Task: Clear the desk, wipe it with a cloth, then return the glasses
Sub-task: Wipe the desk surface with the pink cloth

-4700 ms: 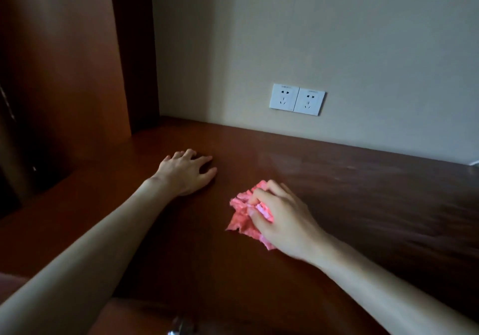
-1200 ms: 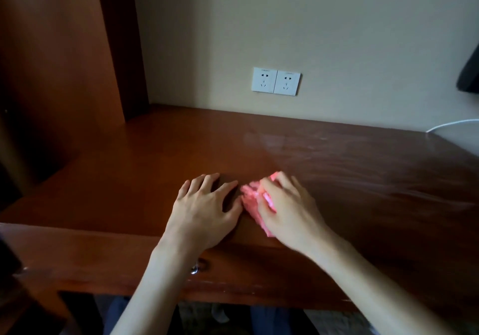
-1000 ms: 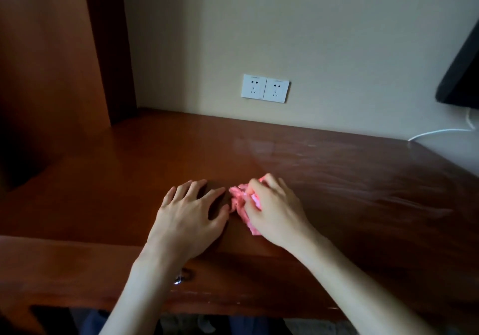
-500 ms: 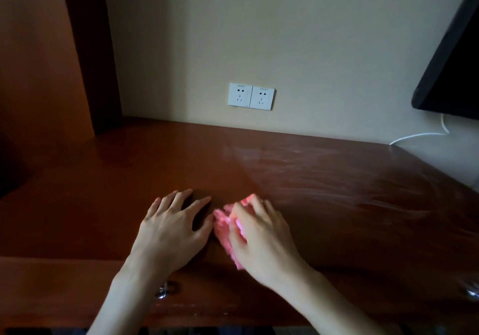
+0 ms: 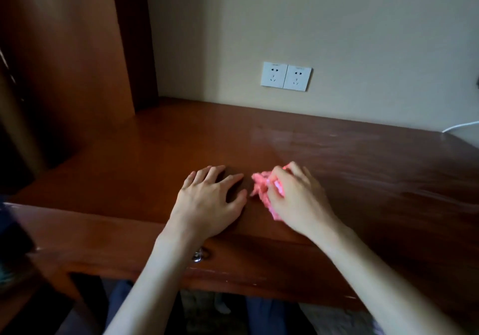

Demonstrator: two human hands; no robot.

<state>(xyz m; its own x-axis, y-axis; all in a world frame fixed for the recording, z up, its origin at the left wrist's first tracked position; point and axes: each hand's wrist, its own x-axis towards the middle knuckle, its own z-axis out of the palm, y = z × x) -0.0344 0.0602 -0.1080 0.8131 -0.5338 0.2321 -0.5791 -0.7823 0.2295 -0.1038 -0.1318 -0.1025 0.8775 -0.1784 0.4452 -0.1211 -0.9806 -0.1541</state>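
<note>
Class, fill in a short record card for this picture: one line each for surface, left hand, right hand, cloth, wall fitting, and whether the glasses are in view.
surface: wooden desk
left hand: flat on the desk, fingers spread
right hand: holds the cloth against the desk
cloth: pink, crumpled
wall fitting: double white socket
glasses: not in view

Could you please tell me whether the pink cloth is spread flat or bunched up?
Bunched up: the pink cloth sits crumpled on the desk, with the right hand gripping it.
</note>
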